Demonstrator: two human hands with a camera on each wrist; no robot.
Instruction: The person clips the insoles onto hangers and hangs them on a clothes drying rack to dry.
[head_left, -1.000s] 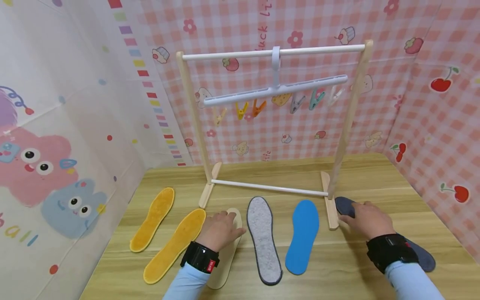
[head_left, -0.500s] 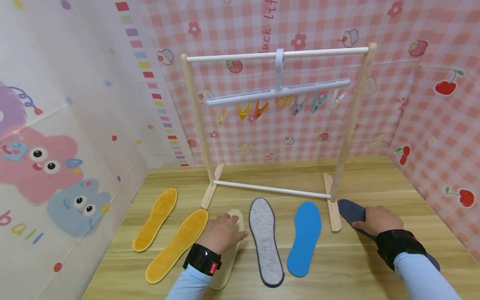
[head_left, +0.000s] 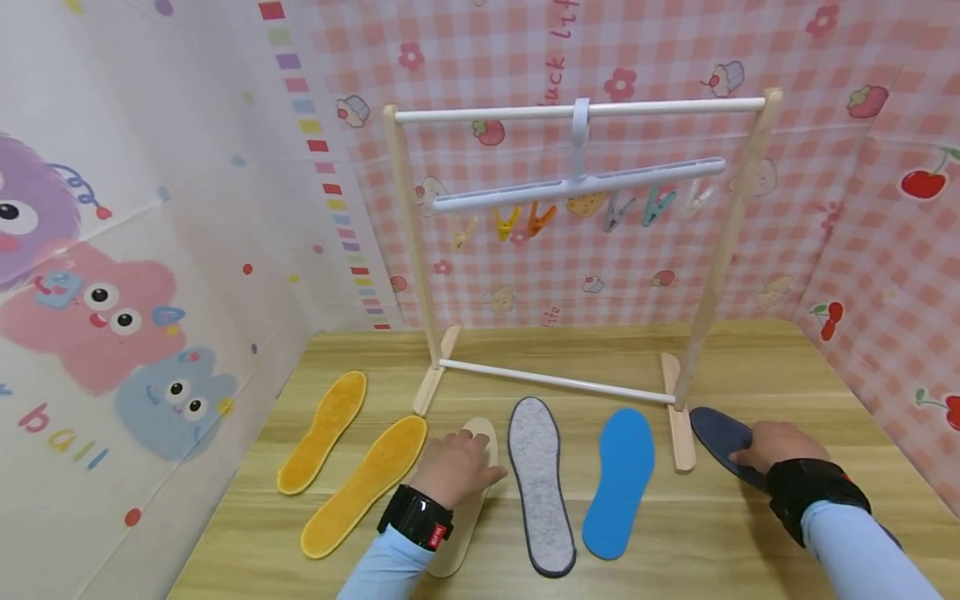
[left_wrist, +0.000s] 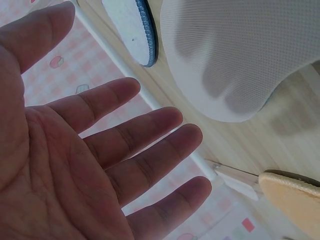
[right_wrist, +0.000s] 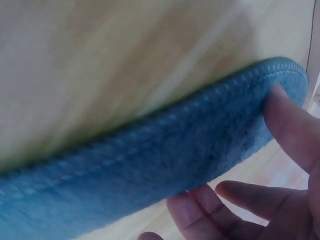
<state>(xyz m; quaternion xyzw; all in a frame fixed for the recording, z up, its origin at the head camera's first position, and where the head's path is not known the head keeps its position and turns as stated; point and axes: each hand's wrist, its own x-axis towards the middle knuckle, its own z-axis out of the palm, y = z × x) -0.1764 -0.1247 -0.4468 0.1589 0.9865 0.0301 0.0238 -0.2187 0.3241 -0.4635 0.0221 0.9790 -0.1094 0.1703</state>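
Note:
Above the beige insole [head_left: 463, 525] my left hand [head_left: 456, 468] hovers, palm down. In the left wrist view its fingers are spread and straight, apart from the pale mesh insole [left_wrist: 235, 55]. At the right, my right hand [head_left: 783, 446] is at a dark blue insole [head_left: 720, 433] lying on the table. In the right wrist view the thumb [right_wrist: 290, 125] lies over the dark blue insole [right_wrist: 200, 145]. Two fingertips reach its near edge, and the index finger stays off it. A grey felt insole [head_left: 542, 492] and a bright blue insole [head_left: 618, 483] lie between the hands.
Two orange-yellow insoles [head_left: 363, 487] lie at the left. Behind stands a wooden rack [head_left: 723, 258] with a white lower bar [head_left: 555, 382]. From its top bar hangs a pale blue hanger [head_left: 577, 185] with several coloured clothespins [head_left: 542, 219]. Patterned cloth [head_left: 600, 275] encloses the table.
My right hand has slid along the dark blue insole toward its middle, uncovering more of its far end. The left hand stays over the beige insole. The head view has shifted slightly left.

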